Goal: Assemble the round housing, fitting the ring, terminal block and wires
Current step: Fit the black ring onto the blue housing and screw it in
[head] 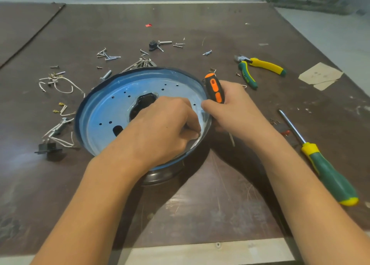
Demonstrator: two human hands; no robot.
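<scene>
On the worktop (220,194), the right hand (236,110) gripped an orange screwdriver (215,88) at the rim of the round housing (104,108). The left hand (164,124) curled inside it, its hold hidden. Wires (64,84) and a black block (49,147) lay loose nearby, seemingly unfitted, so most assembly remained.

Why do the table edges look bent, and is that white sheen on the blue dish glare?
Head view: wide-angle lens bows the table edges. Head view again: yes, soft glare whitens the round housing; a dark shadow pools at its near side.
</scene>
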